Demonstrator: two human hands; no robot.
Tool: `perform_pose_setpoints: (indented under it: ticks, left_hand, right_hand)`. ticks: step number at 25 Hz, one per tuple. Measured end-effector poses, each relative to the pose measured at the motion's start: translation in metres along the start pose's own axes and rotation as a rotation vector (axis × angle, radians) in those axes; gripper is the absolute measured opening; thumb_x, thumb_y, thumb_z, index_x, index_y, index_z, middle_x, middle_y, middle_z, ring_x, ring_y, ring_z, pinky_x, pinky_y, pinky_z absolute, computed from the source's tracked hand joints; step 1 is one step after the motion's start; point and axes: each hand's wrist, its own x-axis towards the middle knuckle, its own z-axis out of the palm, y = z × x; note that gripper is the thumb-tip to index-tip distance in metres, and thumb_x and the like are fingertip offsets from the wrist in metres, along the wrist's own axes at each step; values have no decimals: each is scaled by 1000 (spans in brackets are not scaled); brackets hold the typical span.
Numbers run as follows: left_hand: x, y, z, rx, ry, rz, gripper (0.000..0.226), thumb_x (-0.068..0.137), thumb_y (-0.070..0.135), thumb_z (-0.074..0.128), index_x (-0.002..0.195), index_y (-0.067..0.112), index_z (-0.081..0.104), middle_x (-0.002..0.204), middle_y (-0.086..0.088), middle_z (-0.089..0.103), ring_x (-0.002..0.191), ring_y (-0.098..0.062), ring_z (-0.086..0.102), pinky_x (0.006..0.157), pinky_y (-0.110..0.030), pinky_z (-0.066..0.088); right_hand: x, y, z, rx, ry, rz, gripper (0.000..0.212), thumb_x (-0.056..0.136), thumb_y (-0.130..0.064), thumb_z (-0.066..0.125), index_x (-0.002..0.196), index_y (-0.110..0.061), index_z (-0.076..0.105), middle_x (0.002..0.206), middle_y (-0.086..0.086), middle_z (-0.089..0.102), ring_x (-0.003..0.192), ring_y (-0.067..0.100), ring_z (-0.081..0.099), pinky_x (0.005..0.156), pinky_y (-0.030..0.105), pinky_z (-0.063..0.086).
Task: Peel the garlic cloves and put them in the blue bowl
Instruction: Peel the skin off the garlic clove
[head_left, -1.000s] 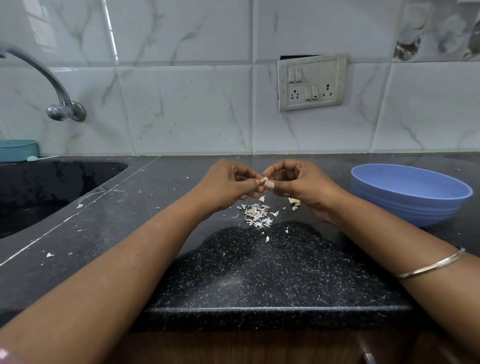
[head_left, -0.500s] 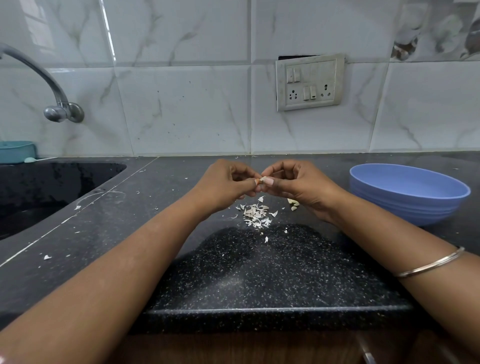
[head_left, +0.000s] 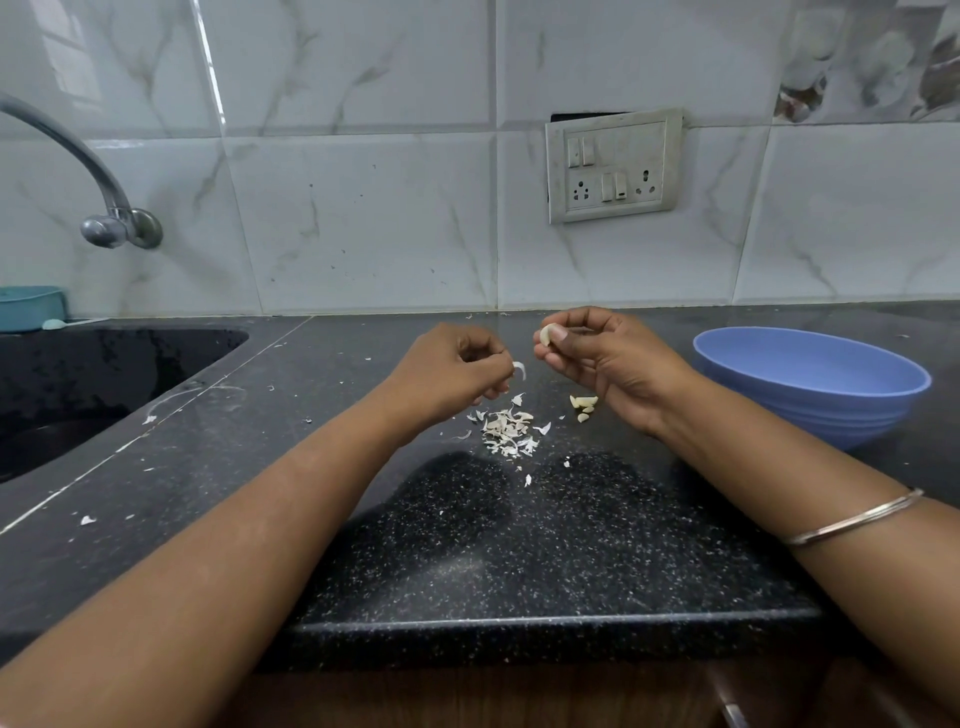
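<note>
Black speckled counter (head_left: 519, 545), marble-tiled wall (head_left: 363, 234)

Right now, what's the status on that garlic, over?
Right hand grips peeled clove. Left hand pinches a skin flake. Blue bowl waiting at right, path clear.

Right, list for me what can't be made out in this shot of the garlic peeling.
- Blue bowl, head view: the inside shows no cloves, but its near wall hides the nearer part of the floor.
- Loose garlic cloves on the counter: partly hidden by the right hand; count and peel state unclear.
- Garlic clove in the right hand: the fingers cover its lower part.
- Tap: spout cut off by the left edge.
- Left hand: pinches a skin flake; the palm faces away.
</note>
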Motion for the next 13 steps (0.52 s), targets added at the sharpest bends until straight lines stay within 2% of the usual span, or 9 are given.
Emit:
perform_pose_setpoints:
  ticks: [3,6,9,13]
  left_hand:
    - [2,-3,0,98,4,6,20,89,19,51,84,6,66,68,1,66,63,-11,63,69,-29,53]
    - [2,-8,1,257,-39,-3,25,91,27,50,82,9,64,71,-2,68,69,-18,67,74,-35,54]
    - [3,-12,2,473,-79,38,31,88,43,59,75,15,60,70,-3,68,68,-19,64,67,-32,49]
    - [4,-9,1,433,30,111,29,80,49,66,75,22,59,68,3,66,66,-15,62,62,-32,47]
  right_hand:
    - [0,-4,-3,49,28,-5,9,88,0,60,94,-6,63,87,9,68,75,13,69,70,18,57]
    - [-1,-4,-2,6,-13,3,11,88,-3,61,98,-7,65,87,7,69,74,11,67,70,18,57]
    - [-2,-2,-1,-53,-49,7,11,87,-3,62,97,-6,65,90,8,69,75,11,68,71,19,57]
    - [-5,2,2,-151,-95,18,9,85,-5,65,93,-10,67,95,11,69,79,13,67,69,20,56]
